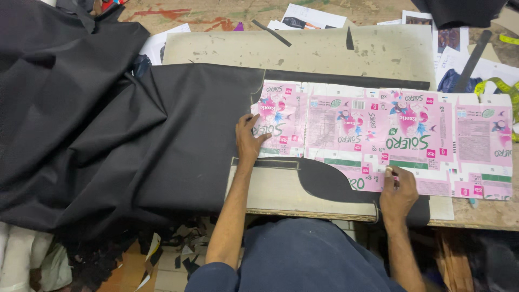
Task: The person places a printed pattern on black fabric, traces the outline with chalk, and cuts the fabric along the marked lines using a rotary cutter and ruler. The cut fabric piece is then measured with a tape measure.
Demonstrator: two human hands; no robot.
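A flattened pink printed carton (pixel 389 135) lies as a pattern over black fabric (pixel 173 135) on the workbench. My left hand (pixel 248 138) presses flat on the carton's left end, fingers spread. My right hand (pixel 396 192) pinches a small pale piece of chalk (pixel 388 170) against the carton's lower curved edge. Below that edge a curved strip of the black fabric (pixel 324 186) shows.
The black fabric bunches in a large heap (pixel 59 97) at the left. A pale board (pixel 313 51) covers the bench behind. Papers (pixel 308 16), a yellow tape measure (pixel 505 89) and a dark ruler (pixel 473 62) lie at the back right. Scraps litter the floor (pixel 173 259).
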